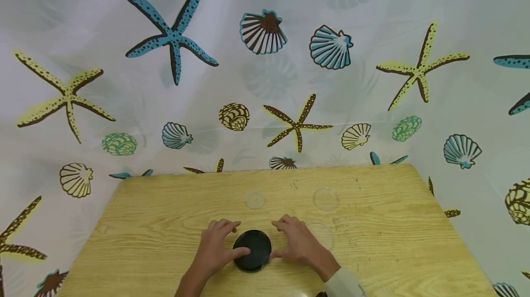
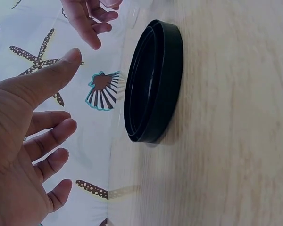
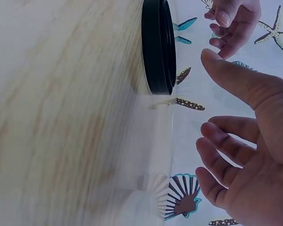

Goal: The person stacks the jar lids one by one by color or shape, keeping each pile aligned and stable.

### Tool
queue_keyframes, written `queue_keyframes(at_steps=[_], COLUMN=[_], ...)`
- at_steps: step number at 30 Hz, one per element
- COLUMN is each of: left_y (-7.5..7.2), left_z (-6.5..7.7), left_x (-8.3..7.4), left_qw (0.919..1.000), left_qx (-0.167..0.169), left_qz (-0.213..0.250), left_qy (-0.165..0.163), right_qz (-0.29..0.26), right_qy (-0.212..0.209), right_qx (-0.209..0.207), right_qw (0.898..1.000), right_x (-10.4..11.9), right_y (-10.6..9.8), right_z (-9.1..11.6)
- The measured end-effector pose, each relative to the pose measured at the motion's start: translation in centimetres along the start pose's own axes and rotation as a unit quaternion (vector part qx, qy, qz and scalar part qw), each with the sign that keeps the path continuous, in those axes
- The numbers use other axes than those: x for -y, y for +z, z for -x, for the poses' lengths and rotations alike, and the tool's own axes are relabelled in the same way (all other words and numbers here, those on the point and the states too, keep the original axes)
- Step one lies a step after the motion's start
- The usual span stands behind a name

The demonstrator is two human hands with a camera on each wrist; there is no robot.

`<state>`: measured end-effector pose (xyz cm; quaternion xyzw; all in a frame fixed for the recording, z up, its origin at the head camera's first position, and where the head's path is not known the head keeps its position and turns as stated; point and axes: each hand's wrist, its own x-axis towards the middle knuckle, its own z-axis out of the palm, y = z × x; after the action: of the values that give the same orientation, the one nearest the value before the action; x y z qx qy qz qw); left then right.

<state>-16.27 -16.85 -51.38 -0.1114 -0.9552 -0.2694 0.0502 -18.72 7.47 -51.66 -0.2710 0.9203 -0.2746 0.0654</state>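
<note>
Black, round, shallow plastic-looking dish point(image 1: 258, 253) sits lower centre in the head view; our left hand point(image 1: 214, 245) and right hand point(image 1: 297, 241) flank it, spread wide (holding nothing); we'd best grip its rim evenly.

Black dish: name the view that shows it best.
Left wrist: the black dish appears large, whole and unobstructed. The head view shows it smaller, partly hidden by the left hand; right wrist crops it.

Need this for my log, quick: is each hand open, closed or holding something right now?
Left hand: open, holding nothing, thumb above the round black piece.
Right hand: open, holding nothing, apart from it.
</note>
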Motion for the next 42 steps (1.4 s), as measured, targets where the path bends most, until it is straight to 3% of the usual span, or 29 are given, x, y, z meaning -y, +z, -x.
queue_keyframes(at_steps=[6,15,26,42], left_y=[-0.1,0.3,0.5,1.2], left_z=[-0.3,-1.1,-1.7,-2.6], left_x=[-0.7,-2.1,-3.2,-4.7], left_qw=[0.9999,0.9995,0.9989,0.9985], left_qx=[-0.001,0.003,-0.012,0.005], left_qz=[0.011,0.022,0.027,0.026], left_qy=[0.013,0.022,0.037,0.048], right_qz=[-0.001,-0.048,-0.043,-0.051], right_qy=[-0.004,0.019,0.022,0.053], right_qx=[-0.017,-0.025,-0.044,-0.044], right_qw=[1.000,0.998,0.998,0.996], right_x=[-0.4,-1.2,-1.6,-2.6], right_y=[-0.7,-2.0,-3.0,-4.6], right_z=[0.2,1.0,1.6,2.6])
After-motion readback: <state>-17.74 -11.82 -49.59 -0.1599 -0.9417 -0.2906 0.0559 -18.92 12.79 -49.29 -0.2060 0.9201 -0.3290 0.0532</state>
